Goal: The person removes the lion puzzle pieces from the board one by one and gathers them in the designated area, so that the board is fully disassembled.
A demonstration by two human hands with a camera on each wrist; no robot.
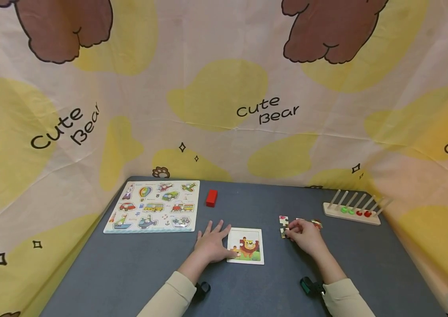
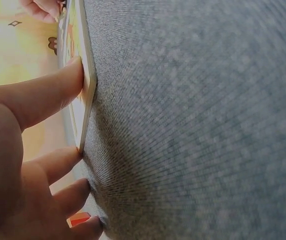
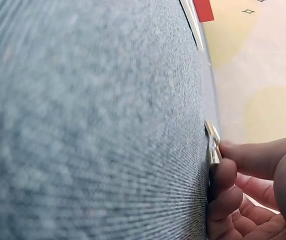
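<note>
A square jigsaw board (image 1: 245, 259) with a white frame and a partly filled lion picture lies flat on the table. My left hand (image 1: 213, 245) is at its left side, fingers spread and fairly straight. In the left wrist view the thumb (image 2: 58, 90) presses on the board's face, and another fingertip touches its edge. To the right, my right hand (image 1: 307, 235) is over a small group of loose jigsaw pieces (image 1: 283, 221), partly hidden beneath it. In the right wrist view its thumb and a finger pinch a jigsaw piece (image 3: 212, 145) close to the table surface.
Left of the hands lies a vehicle picture board (image 1: 154, 207). A red block (image 1: 211, 198) stands beyond the left hand. At the back right is a wooden peg stand (image 1: 350, 215) with green and red beads. A printed cloth (image 1: 208, 154) hangs behind the dark table (image 1: 137, 268).
</note>
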